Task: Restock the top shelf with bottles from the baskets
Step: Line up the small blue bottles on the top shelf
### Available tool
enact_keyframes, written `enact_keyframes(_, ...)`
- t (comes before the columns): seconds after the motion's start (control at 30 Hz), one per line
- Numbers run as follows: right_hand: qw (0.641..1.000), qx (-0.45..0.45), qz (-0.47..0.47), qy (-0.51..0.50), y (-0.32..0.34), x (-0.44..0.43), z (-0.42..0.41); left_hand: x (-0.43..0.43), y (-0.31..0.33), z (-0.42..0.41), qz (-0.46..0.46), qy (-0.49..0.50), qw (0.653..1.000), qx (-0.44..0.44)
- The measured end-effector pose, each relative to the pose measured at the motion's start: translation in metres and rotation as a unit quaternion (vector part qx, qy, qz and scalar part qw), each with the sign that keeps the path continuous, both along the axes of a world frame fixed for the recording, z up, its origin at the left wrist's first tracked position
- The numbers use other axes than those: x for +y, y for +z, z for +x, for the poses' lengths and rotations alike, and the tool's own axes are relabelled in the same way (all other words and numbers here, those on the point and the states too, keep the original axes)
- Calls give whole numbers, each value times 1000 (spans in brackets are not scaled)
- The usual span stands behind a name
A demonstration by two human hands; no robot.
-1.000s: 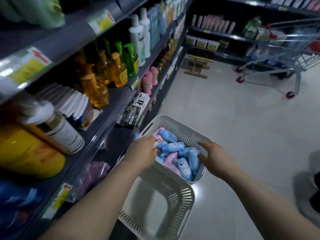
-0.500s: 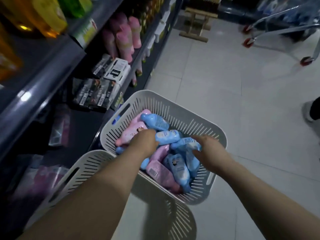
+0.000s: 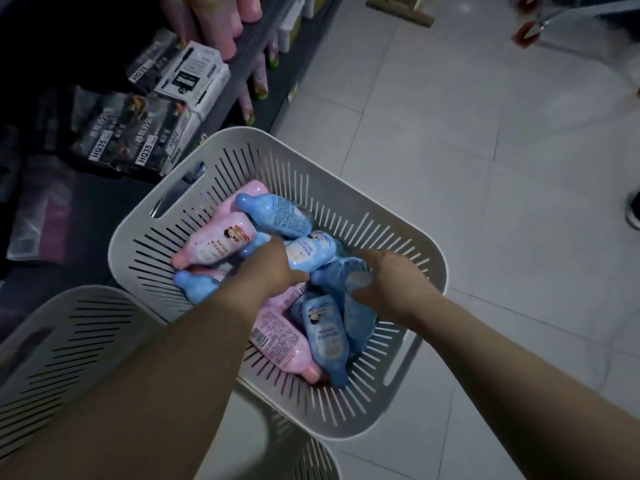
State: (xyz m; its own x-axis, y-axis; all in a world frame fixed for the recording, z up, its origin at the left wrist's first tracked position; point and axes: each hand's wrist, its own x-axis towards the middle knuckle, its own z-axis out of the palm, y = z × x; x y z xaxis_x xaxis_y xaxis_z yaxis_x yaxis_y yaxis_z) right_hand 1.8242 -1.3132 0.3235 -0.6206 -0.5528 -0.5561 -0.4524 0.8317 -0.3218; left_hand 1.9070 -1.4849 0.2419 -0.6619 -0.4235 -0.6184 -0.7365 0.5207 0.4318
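Reaching into the white basket [image 3: 381, 223], both hands work among pink and blue bottles heaped on their sides. The left hand [image 3: 273, 268] wraps a blue bottle [image 3: 311, 252] at the heap's middle, its fingertips hidden under the knuckles. Just to its right, the right hand [image 3: 391, 275] clasps a smeared blue bottle [image 3: 341, 271], too blurred to read. A pink bottle [image 3: 214, 245] lies left of them. A second basket [image 3: 69, 327], nearer and to the left, is cut off by the frame edge and the left forearm.
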Motion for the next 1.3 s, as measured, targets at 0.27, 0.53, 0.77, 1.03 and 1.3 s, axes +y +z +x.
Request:
enact_keyframes(0.27, 992, -1, 110, 69, -5, -16, 15, -5, 79, 39, -46, 127, 975, 177)
enact_keyframes(0.53, 977, 48, 108, 176, 54, -47, 19, -13, 145, 95, -32, 208, 948, 240)
enact_keyframes(0.77, 970, 33, 23, 240, 169, -94, 46, -22, 239, 163, -68, 264, 923, 272)
enact_keyframes(1.03, 952, -53, -9, 303, 278, -131, 125, -13, 362, 271, -143, 362, 871, 299)
enact_keyframes(1.3, 916, -91, -57, 386, 378, -147, 257, 31, 456, 418, -185, 429, 822, 327)
